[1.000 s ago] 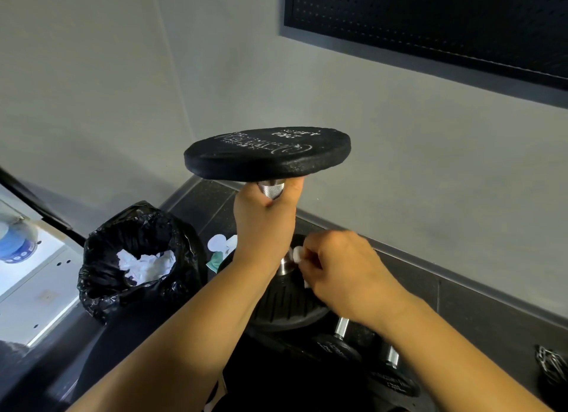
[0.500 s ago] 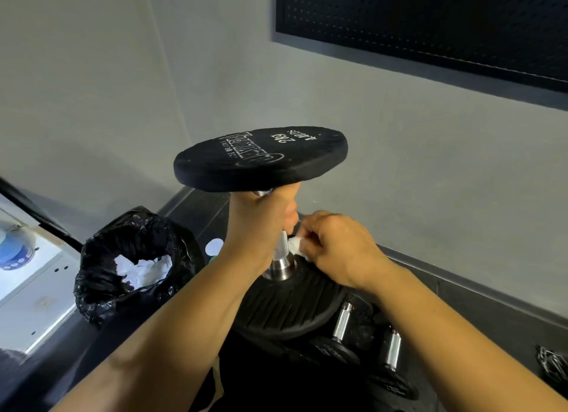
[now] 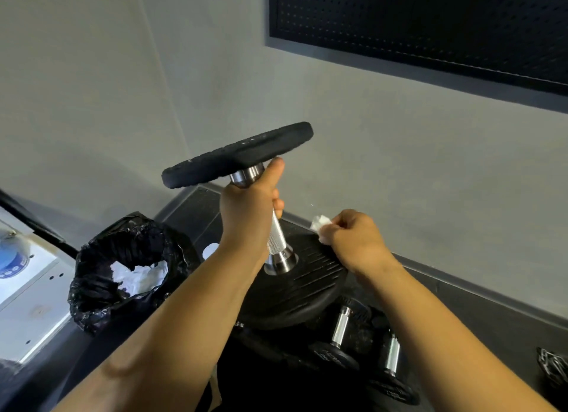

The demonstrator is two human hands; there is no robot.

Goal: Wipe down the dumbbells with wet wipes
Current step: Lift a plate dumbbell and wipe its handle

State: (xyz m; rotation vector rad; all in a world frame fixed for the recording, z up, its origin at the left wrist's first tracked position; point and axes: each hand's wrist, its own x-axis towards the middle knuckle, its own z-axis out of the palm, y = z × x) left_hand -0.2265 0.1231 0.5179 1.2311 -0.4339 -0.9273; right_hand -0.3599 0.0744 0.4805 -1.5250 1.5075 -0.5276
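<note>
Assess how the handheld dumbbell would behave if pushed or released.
Probably heavy for its size: the dumbbell has wide black plates on a steel handle. Likely tippy: it tilts, gripped by the left hand. Knurled grip should resist slipping, even damp from the wet wipe.

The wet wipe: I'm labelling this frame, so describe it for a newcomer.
Find the dumbbell the left hand holds mid-frame. Right of its handle, the right hand pinches the wet wipe by the edge of the lower plate. Unlike the crumpled wipes in the black bin bag, it is hand-held.
</note>
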